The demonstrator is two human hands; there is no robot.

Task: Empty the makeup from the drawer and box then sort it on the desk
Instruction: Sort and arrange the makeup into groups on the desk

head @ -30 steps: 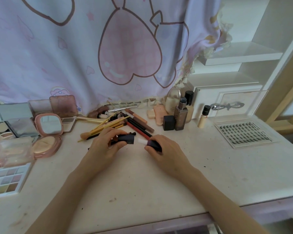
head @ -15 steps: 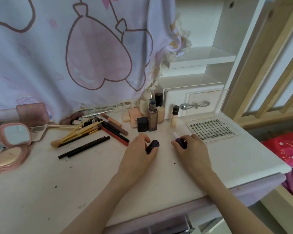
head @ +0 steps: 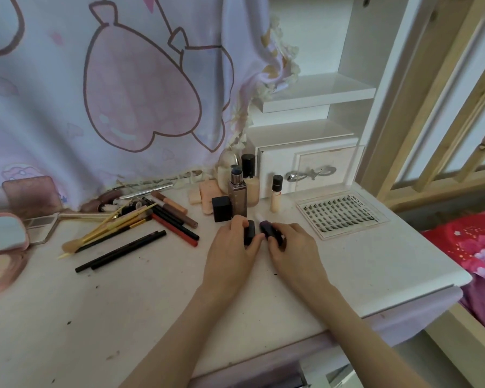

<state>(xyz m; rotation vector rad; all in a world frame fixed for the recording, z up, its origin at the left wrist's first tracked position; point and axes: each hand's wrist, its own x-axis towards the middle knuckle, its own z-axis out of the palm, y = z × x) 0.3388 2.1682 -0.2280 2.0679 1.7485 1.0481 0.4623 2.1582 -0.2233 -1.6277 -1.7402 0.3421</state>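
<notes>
Two hands work close together on the bench (head: pixel 347 264), just in front of the bottles (head: pixel 240 191). Left hand (head: pixel 231 254) curls its grip around a black cap (head: pixel 249 232); right hand (head: pixel 294 252) grips a dark purple lipstick (head: pixel 266 227), its pale tip up. Cap and lipstick sit side by side. Pencils (head: pixel 163 219) lie left, a lash tray (head: pixel 342 214) right.

White desk (head: pixel 157 298) under scattered makeup (head: pixel 140 222)
</notes>
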